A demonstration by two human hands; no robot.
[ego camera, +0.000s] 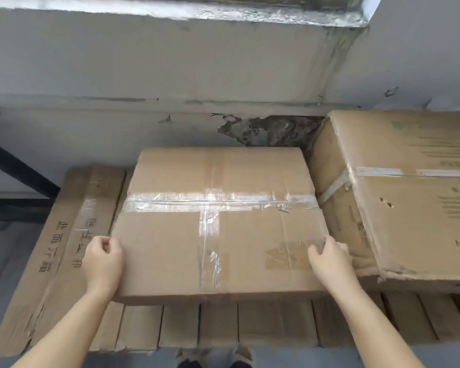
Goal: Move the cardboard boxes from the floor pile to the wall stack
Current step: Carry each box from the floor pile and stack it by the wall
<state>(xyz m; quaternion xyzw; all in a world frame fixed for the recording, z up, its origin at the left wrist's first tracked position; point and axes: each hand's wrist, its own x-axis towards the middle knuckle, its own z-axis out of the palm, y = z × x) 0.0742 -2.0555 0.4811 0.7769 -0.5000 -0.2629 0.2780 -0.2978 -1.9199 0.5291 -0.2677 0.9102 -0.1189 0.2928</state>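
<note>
The taped box [218, 224] lay flat on a row of upright boxes [223, 325] against the wall [170, 70] — a printed box [398, 197] just beside it on the right. The left hand [103, 261] and right hand [329, 257] each curled a grip over a near corner — fingers on the top edges.

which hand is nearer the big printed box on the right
Right. The right hand grips the taped box's right edge, just beside the printed box. The left hand holds the taped box's left edge, a full box width farther away.
</note>
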